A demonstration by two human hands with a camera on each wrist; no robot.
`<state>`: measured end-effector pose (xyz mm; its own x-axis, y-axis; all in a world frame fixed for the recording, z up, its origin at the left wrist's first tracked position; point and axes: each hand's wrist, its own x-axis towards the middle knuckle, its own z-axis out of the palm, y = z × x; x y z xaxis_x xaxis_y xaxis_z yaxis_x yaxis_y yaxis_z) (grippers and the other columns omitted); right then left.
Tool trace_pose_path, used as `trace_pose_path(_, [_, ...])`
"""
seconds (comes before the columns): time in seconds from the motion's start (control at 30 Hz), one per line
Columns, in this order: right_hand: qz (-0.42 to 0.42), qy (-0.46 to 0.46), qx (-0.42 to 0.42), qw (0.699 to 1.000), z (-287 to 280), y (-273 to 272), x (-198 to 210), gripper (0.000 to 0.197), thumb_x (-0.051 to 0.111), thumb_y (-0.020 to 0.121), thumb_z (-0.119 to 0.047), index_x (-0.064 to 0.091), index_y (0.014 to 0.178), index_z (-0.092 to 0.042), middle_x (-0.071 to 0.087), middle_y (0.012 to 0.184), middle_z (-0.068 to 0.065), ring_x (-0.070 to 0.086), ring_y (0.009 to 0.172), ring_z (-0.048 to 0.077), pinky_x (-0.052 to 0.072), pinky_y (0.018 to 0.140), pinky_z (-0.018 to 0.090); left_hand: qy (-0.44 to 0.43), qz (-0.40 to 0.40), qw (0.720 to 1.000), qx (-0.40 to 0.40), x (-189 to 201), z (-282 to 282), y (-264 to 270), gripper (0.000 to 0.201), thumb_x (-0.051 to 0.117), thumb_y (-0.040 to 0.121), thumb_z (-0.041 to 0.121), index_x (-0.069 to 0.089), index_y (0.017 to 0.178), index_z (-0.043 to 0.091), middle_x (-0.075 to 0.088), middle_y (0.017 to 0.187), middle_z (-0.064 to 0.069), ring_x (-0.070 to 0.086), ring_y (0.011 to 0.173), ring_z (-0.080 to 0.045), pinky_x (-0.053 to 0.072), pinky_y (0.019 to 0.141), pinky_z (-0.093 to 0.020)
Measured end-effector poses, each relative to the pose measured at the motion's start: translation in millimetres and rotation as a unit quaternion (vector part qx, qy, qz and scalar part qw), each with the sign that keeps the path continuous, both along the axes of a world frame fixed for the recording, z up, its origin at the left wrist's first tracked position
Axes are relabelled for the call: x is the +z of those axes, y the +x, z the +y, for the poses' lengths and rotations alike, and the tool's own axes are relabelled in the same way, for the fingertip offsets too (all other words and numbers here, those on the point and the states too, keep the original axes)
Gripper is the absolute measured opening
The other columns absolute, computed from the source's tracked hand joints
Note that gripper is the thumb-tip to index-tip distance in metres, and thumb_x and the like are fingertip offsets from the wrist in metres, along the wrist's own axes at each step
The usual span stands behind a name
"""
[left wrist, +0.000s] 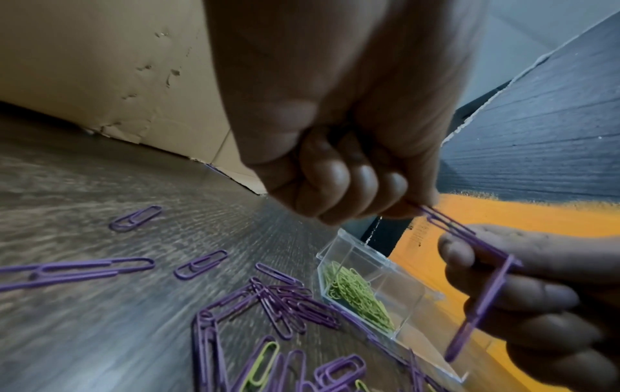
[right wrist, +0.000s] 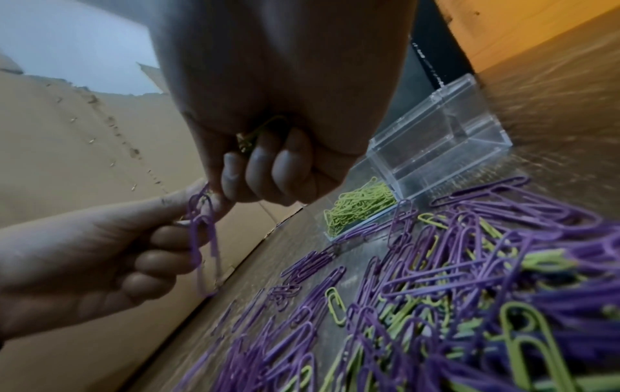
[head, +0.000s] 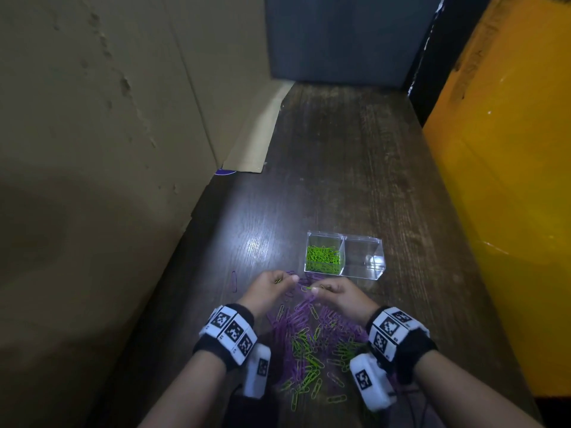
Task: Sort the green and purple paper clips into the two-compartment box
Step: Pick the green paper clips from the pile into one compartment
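Note:
A clear two-compartment box [head: 346,236] stands on the dark wooden table; its left compartment holds green clips [head: 323,257] and its right compartment [head: 366,257] is bare. A mixed pile of purple and green clips [head: 312,341] lies between my wrists. Just before the box, my left hand [head: 287,281] and right hand [head: 318,289] meet above the pile. Both pinch the same tangled purple clips [left wrist: 483,246], which hang below the fingers [right wrist: 201,238]. The right hand [right wrist: 218,191] also has green clips [right wrist: 261,132] tucked in its curled palm. The left hand's [left wrist: 416,209] other fingers are curled.
A cardboard wall [head: 108,149] runs along the left and an orange wall [head: 509,180] along the right. A dark panel [head: 340,35] closes the far end. One purple clip [head: 234,281] lies apart, left of my left hand. Bare table [head: 340,165] stretches beyond the box.

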<state>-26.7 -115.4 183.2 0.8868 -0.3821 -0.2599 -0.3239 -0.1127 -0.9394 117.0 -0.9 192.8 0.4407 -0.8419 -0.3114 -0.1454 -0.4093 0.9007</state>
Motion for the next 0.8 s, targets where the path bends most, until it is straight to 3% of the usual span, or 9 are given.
trace_pose_path(0.07, [-0.009,0.029,-0.016,0.999,-1.8,-1.6,5.0,0.02,0.049,0.093,-0.008,0.067,0.084,-0.008,0.062,0.066,-0.007,0.055,0.06,0.002,0.043,0.061,0.014,-0.003,0.002,1.0,0.025,-3.6,1.6,5.0,0.034,0.053,0.093,0.021,0.048,0.06,0.019,0.036,0.041,0.011,0.028,0.031,0.001,0.024,0.043,-0.02])
trace_pose_path(0.13, [-0.012,0.04,-0.026,0.999,-2.8,-2.7,11.0,0.02,0.046,0.094,-0.004,0.065,0.089,0.0,0.06,0.049,-0.01,0.05,0.043,-0.006,0.037,0.049,0.005,0.004,0.003,1.0,0.028,-6.0,3.4,7.1,0.033,0.054,0.092,0.022,0.046,0.061,0.018,0.031,0.044,0.01,0.024,0.032,0.0,0.019,0.046,-0.023])
trace_pose_path(0.23, [-0.028,0.055,-0.062,0.996,-3.9,-2.9,10.6,0.022,0.045,0.095,-0.006,0.063,0.081,-0.007,0.041,0.036,-0.009,0.031,0.032,-0.002,0.024,0.038,0.006,0.007,-0.002,1.0,-0.031,-0.6,6.3,4.1,0.032,0.053,0.093,0.018,0.048,0.062,0.019,0.04,0.031,0.013,0.034,0.031,0.003,0.027,0.042,-0.012])
trace_pose_path(0.3, [-0.037,0.075,-0.092,0.992,-3.9,-2.2,9.2,0.025,0.044,0.095,-0.005,0.061,0.077,-0.008,0.033,0.035,-0.01,0.025,0.033,-0.002,0.021,0.037,0.008,0.004,0.004,0.997,-0.079,-0.3,6.9,0.0,0.03,0.055,0.091,0.014,0.051,0.062,0.02,0.05,0.042,0.014,0.042,0.039,0.008,0.031,0.047,-0.004])
trace_pose_path(0.37, [-0.042,0.094,-0.1,0.99,-2.0,-1.7,12.8,0.025,0.043,0.095,-0.003,0.06,0.076,-0.006,0.032,0.036,-0.011,0.024,0.032,-0.003,0.02,0.037,0.007,-0.002,0.01,0.996,-0.092,-4.3,6.0,-3.0,0.028,0.058,0.09,0.019,0.054,0.063,0.021,0.053,0.058,0.011,0.044,0.049,0.007,0.034,0.056,-0.007])
trace_pose_path(0.53, [-0.054,0.108,-0.104,0.987,1.9,-0.2,20.0,0.027,0.04,0.095,-0.001,0.059,0.077,-0.008,0.033,0.033,-0.01,0.025,0.031,-0.003,0.02,0.037,0.007,-0.021,0.031,0.997,-0.063,-5.9,4.0,-14.1,0.033,0.048,0.095,0.018,0.051,0.062,0.021,0.037,0.036,0.012,0.027,0.035,0.003,0.021,0.04,-0.013])
trace_pose_path(0.6, [-0.055,0.077,-0.108,0.99,2.2,-1.4,22.3,0.026,0.042,0.094,0.0,0.061,0.078,-0.007,0.051,0.044,-0.011,0.036,0.031,-0.003,0.026,0.041,0.006,-0.039,0.006,0.999,-0.034,-6.1,1.9,-16.6,0.029,0.047,0.089,0.027,0.049,0.06,0.023,0.038,0.046,0.012,0.03,0.042,0.001,0.025,0.045,-0.017])
trace_pose_path(0.7, [-0.056,0.047,-0.12,0.99,-0.8,-3.6,17.5,0.021,0.047,0.094,-0.002,0.065,0.091,0.007,0.067,0.083,0.022,0.045,0.04,-0.005,0.034,0.047,0.008,-0.046,-0.04,0.998,0.003,-10.8,0.0,-16.0,0.027,0.043,0.08,0.043,0.053,0.06,0.026,0.045,0.061,0.001,0.04,0.058,-0.012,0.032,0.062,-0.027])
trace_pose_path(0.8, [-0.053,0.019,-0.104,0.993,-3.7,-3.7,10.6,0.019,0.052,0.092,-0.009,0.071,0.09,-0.008,0.066,0.083,0.028,0.054,0.067,0.014,0.04,0.066,0.024,-0.032,-0.106,0.993,0.037,-17.1,0.0,-14.3,0.029,0.04,0.086,0.044,0.05,0.063,0.03,0.046,0.059,0.005,0.041,0.057,-0.015,0.038,0.063,-0.033])
